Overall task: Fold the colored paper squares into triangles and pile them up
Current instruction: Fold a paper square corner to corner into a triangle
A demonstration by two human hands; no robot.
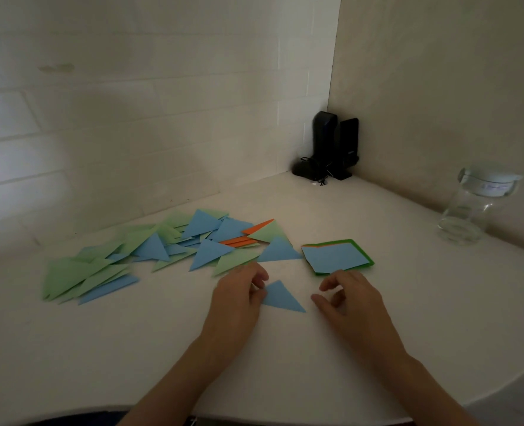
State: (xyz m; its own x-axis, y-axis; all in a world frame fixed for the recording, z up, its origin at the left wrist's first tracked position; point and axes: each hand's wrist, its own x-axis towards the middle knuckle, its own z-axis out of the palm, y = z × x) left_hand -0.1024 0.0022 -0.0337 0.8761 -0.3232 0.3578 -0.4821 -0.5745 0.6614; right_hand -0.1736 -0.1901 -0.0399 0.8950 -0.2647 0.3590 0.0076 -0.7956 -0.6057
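Left hand pinches the folded blue triangle, right hand hovers loosely curled and empty; a careless toss could scatter the loose pile

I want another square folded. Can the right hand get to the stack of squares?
Probably yes. The right hand hovers open just in front of the stack of squares, with nothing between them.

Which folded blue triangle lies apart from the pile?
The blue triangle between the two hands, nearest the camera. The left hand touches its left corner; every other triangle overlaps the spread pile farther back.
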